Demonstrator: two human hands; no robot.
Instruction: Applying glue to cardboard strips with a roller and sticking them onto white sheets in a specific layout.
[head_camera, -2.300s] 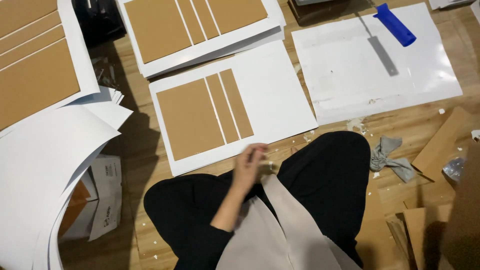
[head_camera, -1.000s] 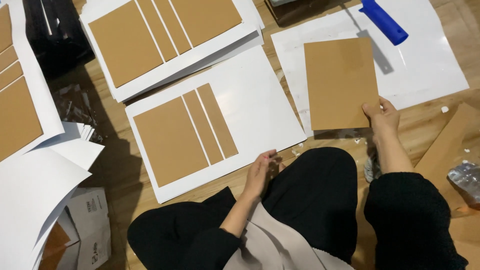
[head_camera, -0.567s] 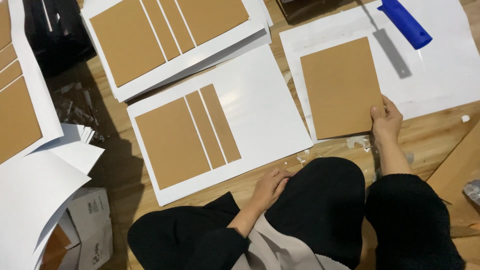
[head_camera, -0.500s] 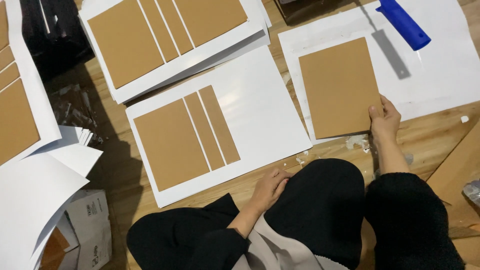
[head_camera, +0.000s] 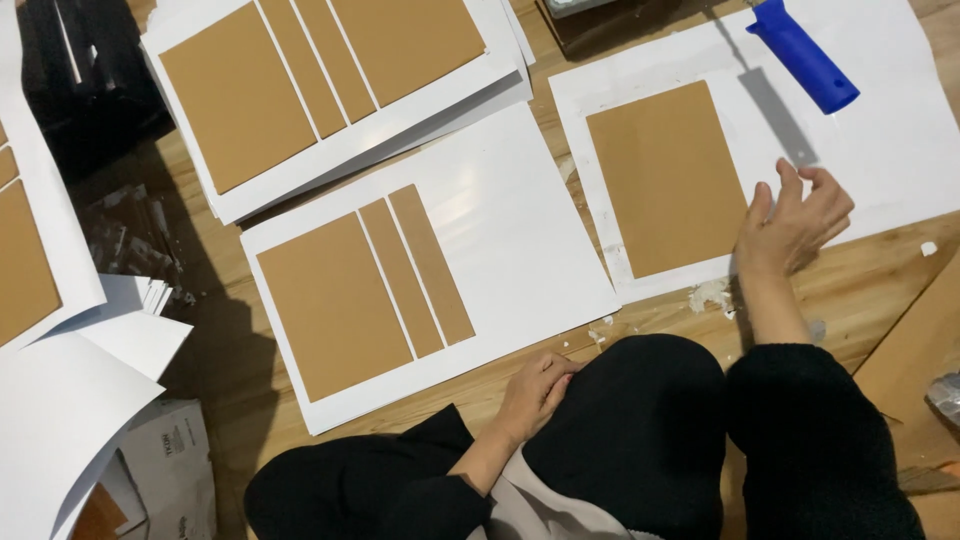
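Two bare hands show at the lower edge of the view, above a wooden floor strewn with sheets. The right hand (head_camera: 795, 225) hovers with fingers loosely spread, holding nothing, just off the right edge of a brown cardboard panel (head_camera: 668, 178). That panel lies flat on a white sheet (head_camera: 880, 150), near its left side. A blue-handled roller (head_camera: 802, 55) rests on the same sheet, above the hand and well apart from it. The left hand (head_camera: 535, 392) is curled loosely, fingers drawn together, resting against the person's dark-clad knee (head_camera: 640, 420) at the near edge of a second white sheet (head_camera: 520, 240). This sheet carries one wide brown panel (head_camera: 333, 305) and two narrow brown strips (head_camera: 415, 265) side by side. Farther up lies a stack of similar sheets (head_camera: 330, 80).
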